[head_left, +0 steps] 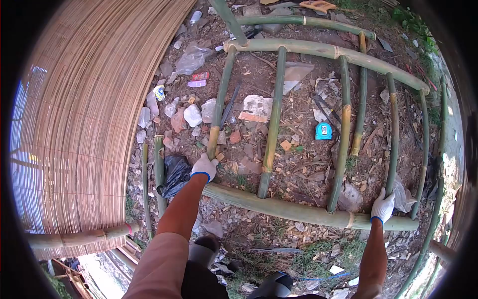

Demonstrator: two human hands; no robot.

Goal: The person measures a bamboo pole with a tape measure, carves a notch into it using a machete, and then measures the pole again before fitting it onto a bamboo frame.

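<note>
A green bamboo frame lies before me, its two long rails joined by several upright rungs. My left hand, in a white glove with a blue cuff, is closed around the left end of the frame, where a rung meets the near rail. Toward the other end, my right hand, gloved alike, grips the frame at the foot of another rung. The fingertips of both hands are partly hidden. The far rail curves across the top of the view.
On the littered ground seen between the rungs lies a blue tape measure. A slatted bamboo screen stands at the left. A black plastic bag is beside my left hand. Stones, wood chips and an orange-handled tool lie about.
</note>
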